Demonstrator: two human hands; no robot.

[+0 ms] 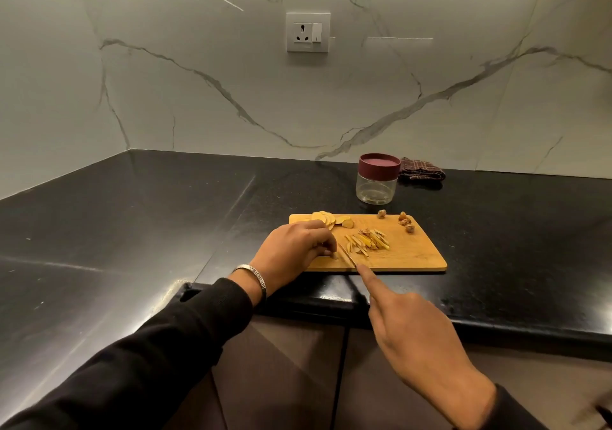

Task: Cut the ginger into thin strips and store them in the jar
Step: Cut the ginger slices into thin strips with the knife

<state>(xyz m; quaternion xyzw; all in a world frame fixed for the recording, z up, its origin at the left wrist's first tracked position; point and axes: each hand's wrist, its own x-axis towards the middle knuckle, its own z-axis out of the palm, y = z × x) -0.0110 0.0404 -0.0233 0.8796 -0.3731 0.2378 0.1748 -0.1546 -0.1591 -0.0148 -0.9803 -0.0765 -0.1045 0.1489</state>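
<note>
on the black counter: a wooden cutting board (407, 254) lies near the front edge, long side toward the person.
left hand (294, 247): rests on the board's left end, fingers curled down onto a small piece of ginger (334, 257) that mostly hides under the fingertips; a metal bangle (255, 275) circles the wrist above a black sleeve (149, 357).
right hand (414, 333): grips a knife (346, 254) with the index finger stretched along the spine; the handle is hidden in the palm and the other fingers curl round it.
knife: thin blade angled across the board, tip just beside the left fingertips, between them and the cut pile.
ginger strips (367, 242): a loose heap of thin pale sticks at the middle of the board, right of the blade.
ginger slices (326, 219): flat rounds fanned along the far left edge, partly behind the left hand.
trimmings (405, 222): small brown knobs at the far right corner.
jar (377, 179): clear, upright, dark red lid on, standing on the counter just behind the board.
cloth (420, 170): checked, bunched beside the jar by the wall.
wall: marbled, with a socket (308, 32).
</note>
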